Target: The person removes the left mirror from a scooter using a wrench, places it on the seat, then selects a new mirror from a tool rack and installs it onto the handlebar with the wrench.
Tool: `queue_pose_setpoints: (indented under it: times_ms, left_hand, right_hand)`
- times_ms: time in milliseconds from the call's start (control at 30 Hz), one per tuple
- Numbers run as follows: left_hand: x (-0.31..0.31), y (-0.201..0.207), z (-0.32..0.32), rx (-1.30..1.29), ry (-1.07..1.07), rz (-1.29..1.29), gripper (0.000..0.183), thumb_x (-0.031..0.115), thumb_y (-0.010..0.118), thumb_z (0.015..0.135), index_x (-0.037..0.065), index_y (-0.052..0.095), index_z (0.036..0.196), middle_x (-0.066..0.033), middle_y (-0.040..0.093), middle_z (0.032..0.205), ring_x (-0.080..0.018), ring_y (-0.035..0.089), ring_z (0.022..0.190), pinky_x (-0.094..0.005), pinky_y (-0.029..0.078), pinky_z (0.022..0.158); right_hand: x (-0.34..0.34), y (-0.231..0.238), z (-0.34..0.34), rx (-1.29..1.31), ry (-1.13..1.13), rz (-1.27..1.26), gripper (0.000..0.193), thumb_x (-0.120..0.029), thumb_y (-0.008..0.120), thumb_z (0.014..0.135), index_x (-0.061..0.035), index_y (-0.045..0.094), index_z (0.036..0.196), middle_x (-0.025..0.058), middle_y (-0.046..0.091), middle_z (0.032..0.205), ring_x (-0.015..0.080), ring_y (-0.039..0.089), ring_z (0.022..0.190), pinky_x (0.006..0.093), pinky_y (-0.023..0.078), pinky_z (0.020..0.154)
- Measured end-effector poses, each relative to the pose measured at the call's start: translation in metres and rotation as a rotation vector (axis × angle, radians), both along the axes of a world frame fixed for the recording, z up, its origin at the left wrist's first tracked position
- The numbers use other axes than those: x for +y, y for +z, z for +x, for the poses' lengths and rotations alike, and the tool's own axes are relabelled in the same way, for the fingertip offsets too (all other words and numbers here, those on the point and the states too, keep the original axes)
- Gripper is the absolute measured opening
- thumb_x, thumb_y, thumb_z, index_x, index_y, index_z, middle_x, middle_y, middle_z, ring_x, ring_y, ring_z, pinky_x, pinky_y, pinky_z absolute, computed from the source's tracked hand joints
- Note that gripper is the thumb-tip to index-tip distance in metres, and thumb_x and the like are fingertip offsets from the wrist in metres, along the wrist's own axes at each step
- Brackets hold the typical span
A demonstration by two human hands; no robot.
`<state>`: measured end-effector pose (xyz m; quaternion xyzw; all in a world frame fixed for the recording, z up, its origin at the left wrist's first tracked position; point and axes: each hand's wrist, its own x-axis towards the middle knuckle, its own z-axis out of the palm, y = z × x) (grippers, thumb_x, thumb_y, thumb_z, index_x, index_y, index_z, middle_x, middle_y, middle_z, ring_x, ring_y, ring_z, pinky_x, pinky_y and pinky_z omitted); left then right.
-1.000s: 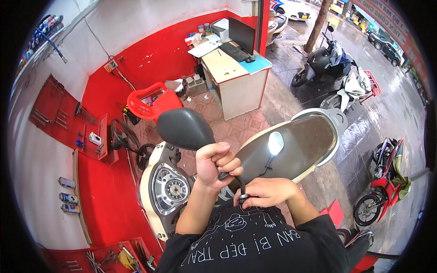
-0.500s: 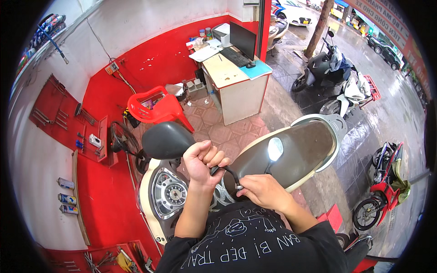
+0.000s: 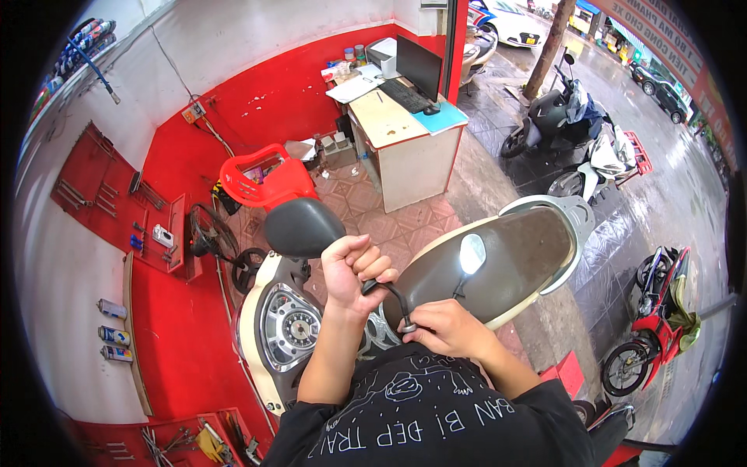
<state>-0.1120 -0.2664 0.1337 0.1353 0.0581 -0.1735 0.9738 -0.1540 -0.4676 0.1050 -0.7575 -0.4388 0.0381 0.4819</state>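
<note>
In front of my chest I hold a black rear-view mirror [image 3: 303,227] with a curved stem. My left hand [image 3: 354,268] is closed around the stem close to the mirror's housing, whose dark back faces up. My right hand [image 3: 445,327] pinches the metal nut [image 3: 408,328] at the stem's lower end; the fingertips partly hide it. A second mirror [image 3: 471,254] lies glass up on the brown seat [image 3: 517,261] of a cream scooter, beyond my right hand. Left of my left forearm is the scooter's round instrument dial [image 3: 300,329].
A red plastic chair [image 3: 272,183] and a desk [image 3: 412,171] with a monitor [image 3: 418,68] stand beyond the scooter. Tools hang on a red wall board [image 3: 101,175] at left; spray cans [image 3: 114,336] sit below. Parked motorbikes [image 3: 650,323] line the right side.
The mirror's housing has swung a little right and away from me, with my left hand following slightly. My right hand stays at the nut.
</note>
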Motion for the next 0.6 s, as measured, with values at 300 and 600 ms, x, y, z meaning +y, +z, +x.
queue_pose_setpoints:
  times_ms: [300, 600]
  left_hand:
    - [0.0045, 0.0024, -0.0003, -0.072, 0.075, 0.004, 0.044, 0.017, 0.045, 0.090, 0.021, 0.027, 0.050, 0.0085, 0.019, 0.044, -0.0064, 0.021, 0.039, -0.0263, 0.028, 0.047]
    - [0.0037, 0.0040, -0.0035, -0.050, 0.127, 0.036, 0.044, 0.017, 0.046, 0.089, 0.021, 0.027, 0.050, 0.0085, 0.019, 0.043, -0.0066, 0.021, 0.039, -0.0271, 0.028, 0.047]
  right_hand:
    - [-0.0007, 0.0051, -0.0033, 0.062, -0.040, 0.003, 0.013, -0.009, 0.065, 0.085, 0.0007, 0.056, 0.086, 0.0146, 0.063, 0.080, 0.0355, 0.063, 0.073, 0.0409, 0.049, 0.061]
    - [0.0067, 0.0058, -0.0070, 0.055, -0.141, -0.014, 0.019, -0.014, 0.067, 0.085, -0.0004, 0.055, 0.088, 0.0155, 0.061, 0.075, 0.0371, 0.061, 0.069, 0.0436, 0.047, 0.059]
